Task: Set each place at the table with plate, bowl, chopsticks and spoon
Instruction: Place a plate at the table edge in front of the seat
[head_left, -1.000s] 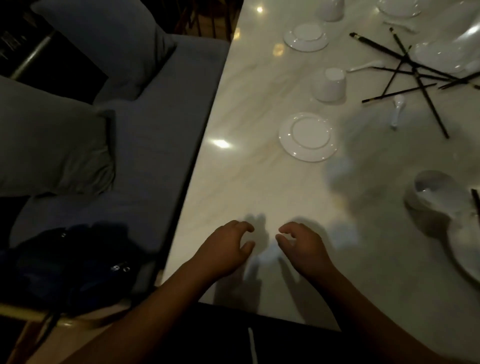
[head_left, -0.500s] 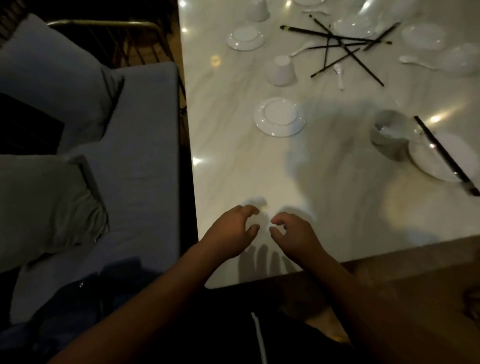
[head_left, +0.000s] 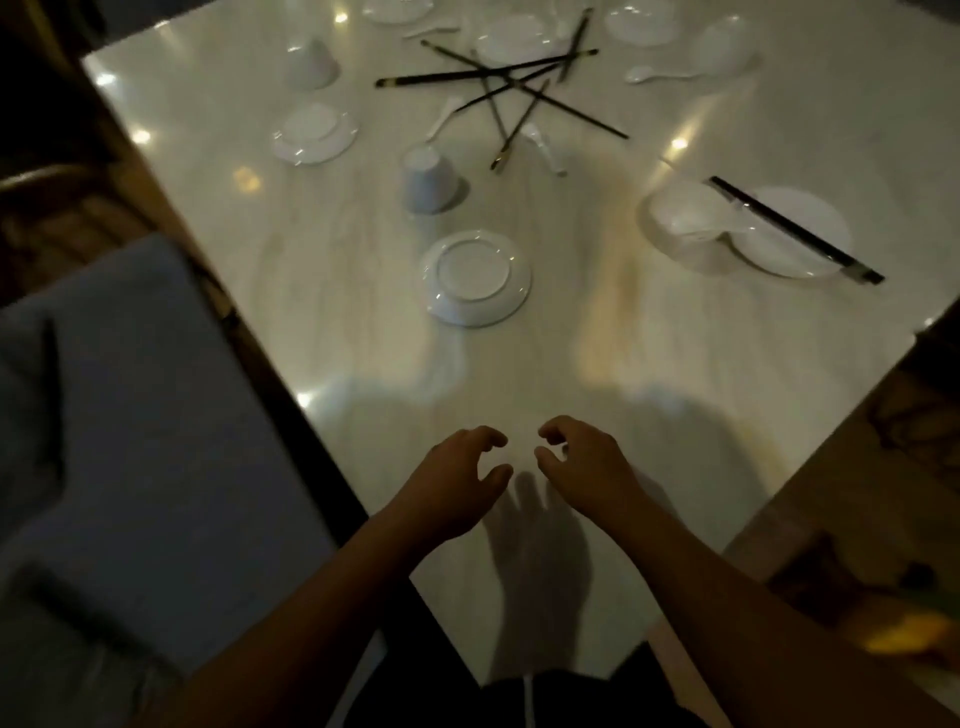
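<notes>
My left hand and my right hand hover side by side over the near part of the white marble table, fingers loosely curled, holding nothing. An upside-down white plate lies ahead of them. Behind it stands an upturned white bowl. A heap of dark chopsticks is crossed in the middle, with white spoons beside it. At the right, a bowl and a plate sit together with a chopstick pair laid across.
Another upside-down plate and an upturned bowl stand at the far left. More plates, a bowl and a spoon sit at the far right. A grey-blue sofa borders the table's left edge.
The view has swung to the right and forward, so the table's right corner and the set place now show. Both hands stay close together and hold nothing.
</notes>
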